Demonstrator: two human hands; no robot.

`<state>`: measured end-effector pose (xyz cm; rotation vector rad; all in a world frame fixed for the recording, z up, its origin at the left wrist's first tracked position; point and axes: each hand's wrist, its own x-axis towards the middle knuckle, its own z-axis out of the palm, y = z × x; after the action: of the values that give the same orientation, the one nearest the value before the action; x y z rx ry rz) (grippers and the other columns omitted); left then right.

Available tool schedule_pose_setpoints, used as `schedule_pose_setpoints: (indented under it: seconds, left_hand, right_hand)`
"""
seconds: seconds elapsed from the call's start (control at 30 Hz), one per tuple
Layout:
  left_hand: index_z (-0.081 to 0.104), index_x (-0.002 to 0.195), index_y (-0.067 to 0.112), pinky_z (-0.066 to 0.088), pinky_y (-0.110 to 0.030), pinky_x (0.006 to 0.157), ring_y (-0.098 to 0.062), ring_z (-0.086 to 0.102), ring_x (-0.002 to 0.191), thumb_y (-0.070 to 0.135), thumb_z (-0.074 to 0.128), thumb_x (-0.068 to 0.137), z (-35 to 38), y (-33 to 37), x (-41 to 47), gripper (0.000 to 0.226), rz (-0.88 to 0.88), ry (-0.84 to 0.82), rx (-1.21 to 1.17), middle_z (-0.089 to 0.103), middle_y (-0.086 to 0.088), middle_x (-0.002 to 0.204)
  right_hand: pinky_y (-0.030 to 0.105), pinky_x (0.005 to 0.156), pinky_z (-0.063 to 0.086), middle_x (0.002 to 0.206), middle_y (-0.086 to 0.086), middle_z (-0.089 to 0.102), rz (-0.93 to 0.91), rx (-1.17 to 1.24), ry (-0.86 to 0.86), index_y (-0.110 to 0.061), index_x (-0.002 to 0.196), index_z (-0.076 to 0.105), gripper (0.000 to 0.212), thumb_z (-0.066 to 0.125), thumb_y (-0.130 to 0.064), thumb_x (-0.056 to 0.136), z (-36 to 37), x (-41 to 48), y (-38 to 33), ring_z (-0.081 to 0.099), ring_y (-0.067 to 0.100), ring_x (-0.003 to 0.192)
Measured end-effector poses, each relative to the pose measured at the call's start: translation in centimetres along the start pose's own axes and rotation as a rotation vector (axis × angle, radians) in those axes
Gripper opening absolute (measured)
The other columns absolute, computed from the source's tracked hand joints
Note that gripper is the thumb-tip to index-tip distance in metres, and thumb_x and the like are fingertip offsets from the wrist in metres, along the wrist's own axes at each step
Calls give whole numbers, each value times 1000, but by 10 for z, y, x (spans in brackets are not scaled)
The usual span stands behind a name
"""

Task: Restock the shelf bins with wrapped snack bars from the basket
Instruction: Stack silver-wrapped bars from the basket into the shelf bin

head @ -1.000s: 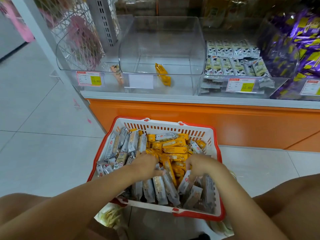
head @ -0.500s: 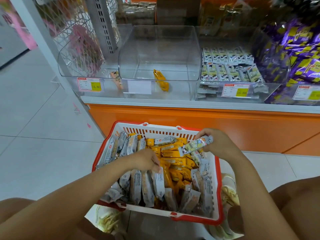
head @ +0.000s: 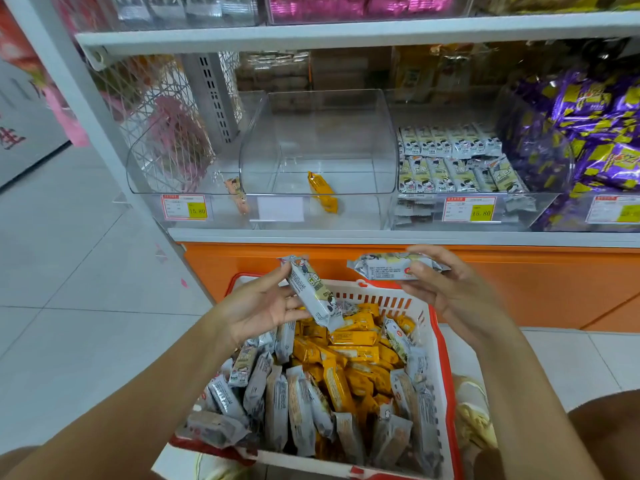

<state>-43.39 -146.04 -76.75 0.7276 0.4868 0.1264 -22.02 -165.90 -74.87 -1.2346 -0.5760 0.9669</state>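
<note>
The left hand (head: 263, 306) is half curled, palm up, and pinches a tilted grey bar (head: 313, 296) between thumb and fingers; the right hand (head: 450, 292) grips a level grey bar (head: 391, 266) by its right end, fingers curled round it; both bars are held just above the far edge of the basket (head: 382, 300), below the shelf front and well short of any bin.

The basket, near on the floor, is heaped with yellow bars (head: 353, 351) in its middle and grey bars (head: 277, 403) along its left and near sides. On the shelf, the middle bin (head: 318, 133) holds a single yellow bar (head: 322, 192); the left bin (head: 145, 168) shows one pinkish bar (head: 237, 195); the right bin (head: 536, 207) carries rows of grey-white bars (head: 450, 157) that look like the two in hand; purple packets (head: 606, 133) lie further right.

By this showing the work is early; the middle and left bins are almost bare, the basket nearly full; the two held bars probably belong in the right bin.
</note>
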Motion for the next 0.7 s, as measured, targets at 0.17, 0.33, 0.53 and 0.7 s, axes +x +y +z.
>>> schedule_pose_setpoints:
  seconds: [0.17, 0.33, 0.53, 0.7]
  left_hand:
    - [60, 122, 15, 51, -56, 89, -36, 58, 116, 27, 92, 55, 2, -5, 2, 76, 3, 5, -67, 63, -14, 119]
    - [58, 122, 5, 54, -49, 85, -36, 58, 115, 14, 89, 61, 7, -9, 6, 69, -22, 24, -30, 63, -18, 120]
    - [59, 113, -4, 56, -35, 87, -29, 65, 106, 9, 60, 79, 26, -2, 7, 36, -72, 101, 223, 64, -23, 118]
    - [60, 121, 8, 53, -40, 92, -28, 62, 112, 15, 62, 82, 43, -4, 12, 40, -147, 25, 409, 63, -17, 122]
  right_hand:
    - [30, 85, 56, 112, 6, 65, 13, -73, 18, -17, 105, 69, 56, 90, -37, 56, 3, -1, 2, 70, 23, 95]
    - [41, 101, 48, 106, -6, 69, 10, -228, 68, -30, 100, 70, 30, 68, -4, 84, 13, -3, 4, 66, 18, 104]
    - [20, 78, 50, 109, -6, 64, -14, -408, -27, -30, 115, 60, 41, 65, -2, 86, 9, -5, -13, 64, 8, 94]
    - [19, 79, 53, 112, 3, 69, 101, -463, -258, -20, 122, 51, 41, 63, -1, 88, 18, -11, -15, 66, 9, 99]
